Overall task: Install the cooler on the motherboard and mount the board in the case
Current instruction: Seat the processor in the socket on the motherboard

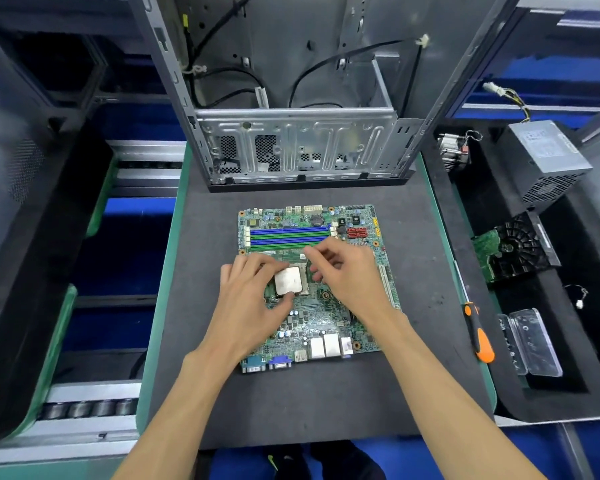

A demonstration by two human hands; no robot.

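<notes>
Your left hand (253, 289) pinches the square silver processor (287, 280) on the green motherboard (312, 320) — flat on the dark worktop (201, 306) before the open grey metal case (291, 98) — right hand's (340, 271) fingers curled beside it; its hold unclear.

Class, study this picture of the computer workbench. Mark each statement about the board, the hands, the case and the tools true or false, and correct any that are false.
1. The motherboard lies flat on the dark mat in front of the open case. True.
2. The cooler is already fitted over the processor. False: the processor is bare, and a cooler sits in the tray on the right.
3. Both hands are over the board, by the processor. True: the left hand holds its edges and the right hand is beside it.
4. The right hand holds the screwdriver. False: the screwdriver lies untouched at the mat's right edge.
5. The board is mounted inside the case. False: it is still outside, on the mat.
</notes>
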